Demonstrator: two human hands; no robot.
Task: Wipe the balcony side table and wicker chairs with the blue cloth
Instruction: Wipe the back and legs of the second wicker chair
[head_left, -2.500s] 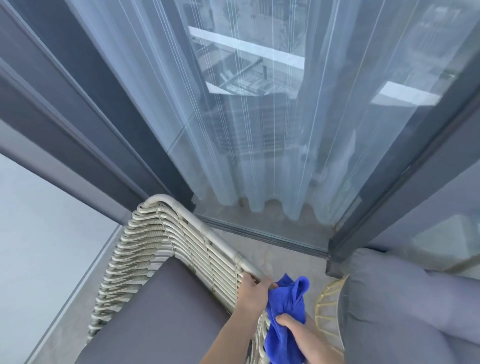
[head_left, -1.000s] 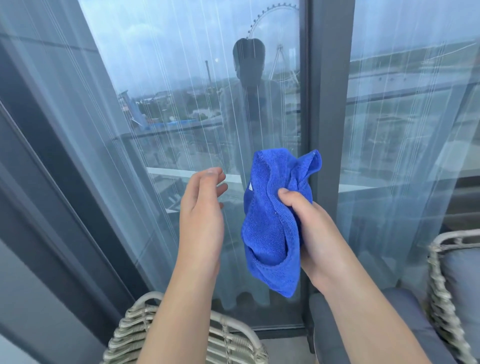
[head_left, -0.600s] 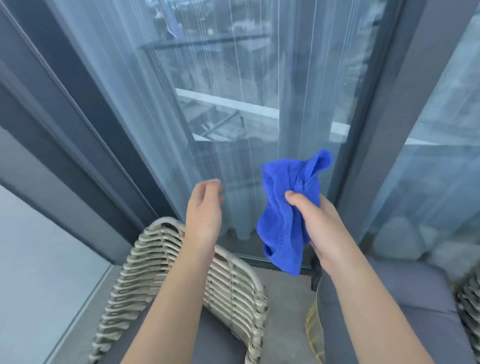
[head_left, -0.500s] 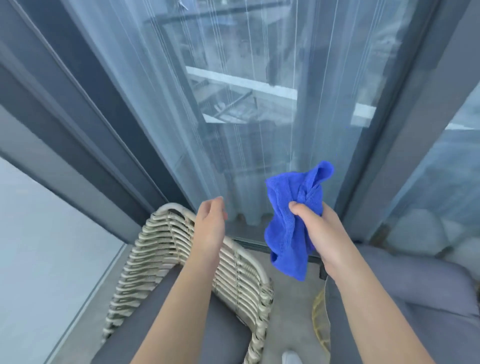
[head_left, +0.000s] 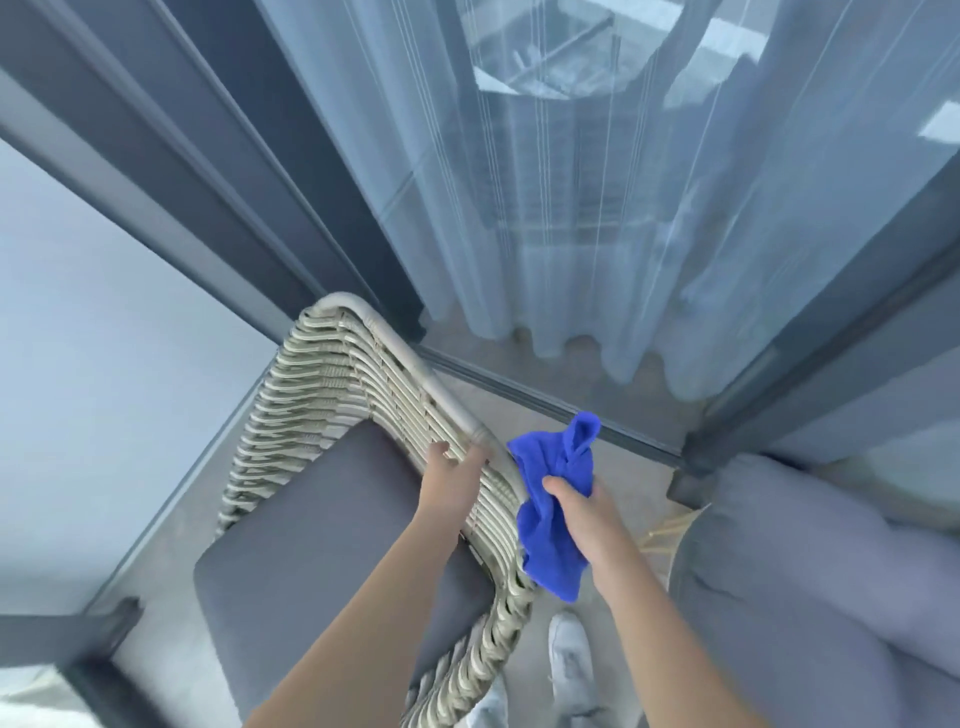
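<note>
Seen from above, a person stood over a wicker chair (head_left: 332, 395) with a grey seat cushion (head_left: 332, 540). The left hand (head_left: 451, 480) curled over the chair's top rail, gripping it. The right hand (head_left: 574, 512) pinched a bunched blue cloth (head_left: 550, 499), bright and soft-looking, hanging just beside the rail with its upper edge touching or nearly touching it. Wiping of this chair seemed only beginning; whether any part was already clean could not be told. A second cushioned chair (head_left: 810, 561) waited to the right. No side worktop was visible.
</note>
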